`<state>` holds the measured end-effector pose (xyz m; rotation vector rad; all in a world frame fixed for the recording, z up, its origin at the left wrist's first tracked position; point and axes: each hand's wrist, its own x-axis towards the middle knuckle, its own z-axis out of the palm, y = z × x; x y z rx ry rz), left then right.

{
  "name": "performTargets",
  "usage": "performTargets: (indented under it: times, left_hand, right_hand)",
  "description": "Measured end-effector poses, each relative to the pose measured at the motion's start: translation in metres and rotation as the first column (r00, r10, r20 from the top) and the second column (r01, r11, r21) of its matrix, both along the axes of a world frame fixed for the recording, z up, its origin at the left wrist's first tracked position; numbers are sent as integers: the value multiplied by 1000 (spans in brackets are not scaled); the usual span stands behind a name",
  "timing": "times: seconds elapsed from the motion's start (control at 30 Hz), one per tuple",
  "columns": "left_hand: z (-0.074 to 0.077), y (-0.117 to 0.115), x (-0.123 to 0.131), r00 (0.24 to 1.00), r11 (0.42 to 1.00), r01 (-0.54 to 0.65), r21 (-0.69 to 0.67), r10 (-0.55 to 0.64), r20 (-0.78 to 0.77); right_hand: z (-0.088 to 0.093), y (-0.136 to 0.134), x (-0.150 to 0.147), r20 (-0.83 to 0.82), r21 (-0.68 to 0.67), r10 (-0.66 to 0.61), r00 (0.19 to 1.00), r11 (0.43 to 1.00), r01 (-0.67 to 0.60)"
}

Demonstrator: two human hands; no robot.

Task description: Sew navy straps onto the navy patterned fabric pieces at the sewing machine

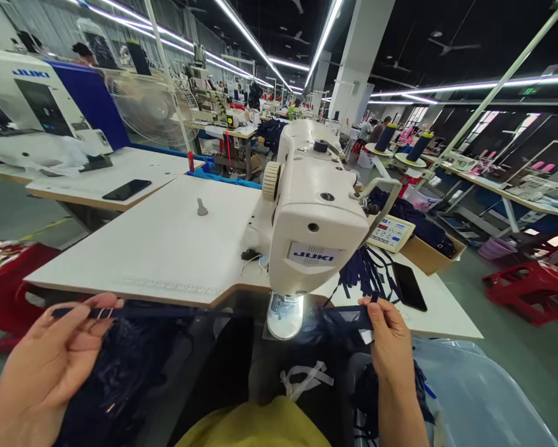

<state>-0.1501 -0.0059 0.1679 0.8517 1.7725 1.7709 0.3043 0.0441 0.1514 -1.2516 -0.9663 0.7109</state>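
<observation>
In the head view, my left hand [58, 363] pinches a narrow navy strap [155, 312] beside a small shiny slider [103, 313]. Dark navy fabric [120, 372] hangs below that strap. On the other side, my right hand [391, 338] pinches an end of the navy material by thumb and fingers, near a small white tag [366, 336]. The stretch between my hands runs along the table's front edge, past the needle area of a white sewing machine [316, 205]. Its lit presser area is hidden behind a clear round guard [285, 316].
Navy straps [365, 271] and a black phone [408, 285] lie right of the machine. A grey metal piece [201, 208] rests on the white tabletop [167, 242]. A translucent bin [483, 391] stands low right. Red stools [534, 288] flank the station; a fan [151, 108] stands behind.
</observation>
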Motion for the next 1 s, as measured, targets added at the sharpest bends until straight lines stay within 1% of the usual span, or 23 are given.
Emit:
performTargets:
  times: [0.03,0.07,0.1,0.13,0.17,0.2,0.23,0.27,0.3,0.33,0.4,0.5,0.57,0.63,0.73,0.9,1.0]
  left_hand:
    - [5,1,14,998,1000,3,7,-4,67]
    - [8,0,30,995,999,34,-11,-33,97]
    - [10,-2,49,988,995,100,-31,-95,124]
    - [10,-4,70,950,960,274,-63,-260,172]
    - [9,-7,91,892,896,434,-93,-413,184]
    - [7,-11,112,823,811,565,-150,-542,168]
    - [4,-14,132,749,715,662,-225,-646,147]
    - [2,-17,149,701,659,700,-274,-708,87]
    - [0,-20,163,655,623,727,-289,-755,21]
    - [-2,-23,175,625,604,737,-302,-780,-35]
    - [-3,-27,190,589,595,738,-318,-798,-126]
    - [-1,-32,199,561,602,720,-346,-798,-222]
    - [1,-36,202,544,621,696,-360,-783,-300]
    - [1,-40,205,528,650,667,-364,-757,-384]
    - [2,-46,210,519,689,629,-359,-716,-466]
    - [4,-51,222,519,736,575,-357,-665,-537]
    - [1,-52,231,498,745,565,-355,-650,-574]
  right_hand:
    - [2,-6,-9,94,2,52,994,999,-53]
    - [5,-13,-18,187,4,112,976,993,-115]
    - [8,-20,-28,272,10,173,946,983,-183]
    - [11,-27,-38,349,19,235,907,966,-258]
    - [13,-33,-47,420,35,290,860,942,-335]
    - [14,-39,-56,485,54,332,810,912,-406]
    - [14,-44,-65,544,76,355,760,881,-466]
    - [13,-48,-72,599,96,362,714,853,-513]
    - [11,-52,-77,649,110,357,672,830,-546]
    - [9,-55,-82,692,116,342,635,816,-567]
    - [5,-59,-87,764,134,283,580,809,-572]
    - [2,-65,-88,845,198,135,518,821,-536]
    - [3,-69,-87,882,246,25,470,827,-506]
    - [4,-73,-85,908,275,-56,416,828,-488]
    - [4,-78,-82,926,291,-113,361,824,-486]
    - [5,-83,-75,921,338,-181,344,810,-480]
    - [7,-84,-68,919,362,-224,324,807,-467]
